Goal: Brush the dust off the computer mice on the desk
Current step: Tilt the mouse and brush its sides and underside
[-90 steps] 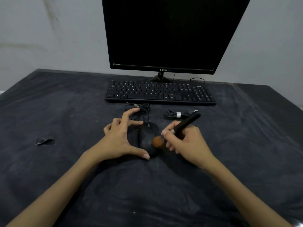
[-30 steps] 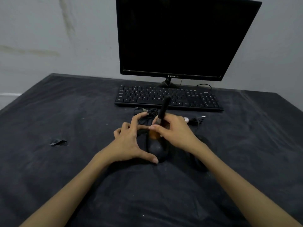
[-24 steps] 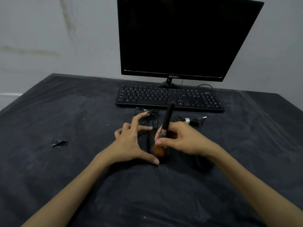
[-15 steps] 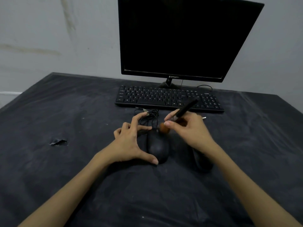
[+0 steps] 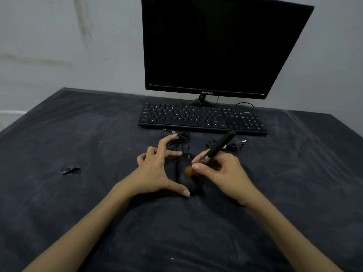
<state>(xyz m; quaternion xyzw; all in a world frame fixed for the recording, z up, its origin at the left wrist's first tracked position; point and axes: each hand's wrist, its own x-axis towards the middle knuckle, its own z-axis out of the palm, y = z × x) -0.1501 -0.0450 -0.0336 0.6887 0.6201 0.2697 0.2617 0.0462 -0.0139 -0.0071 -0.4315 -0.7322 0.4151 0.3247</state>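
Dark grey dust-streaked cloth is covering the desk point(image 5: 82, 193), where a black flat monitor point(image 5: 220, 46) and black keyboard point(image 5: 200, 117) are standing behind the black oval computer mouse point(image 5: 183, 178). The left hand point(image 5: 155, 171), thumb and fingers spread, is bracing it without wrapping it; the right hand point(image 5: 222, 173) is pinching a black-handled brush point(image 5: 216, 148), its orange bristles touching the shell. Loose bracing is risking the mouse sliding, and bristles are possibly snagging its coiled cable point(image 5: 179, 137).

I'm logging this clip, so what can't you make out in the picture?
- Second mouse: hidden in the head view behind the right hand.
- Black computer mouse: right side covered by the black-handled orange-bristled brush and hand.
- Black keyboard legends: too small.
- Black monitor: top cut off.
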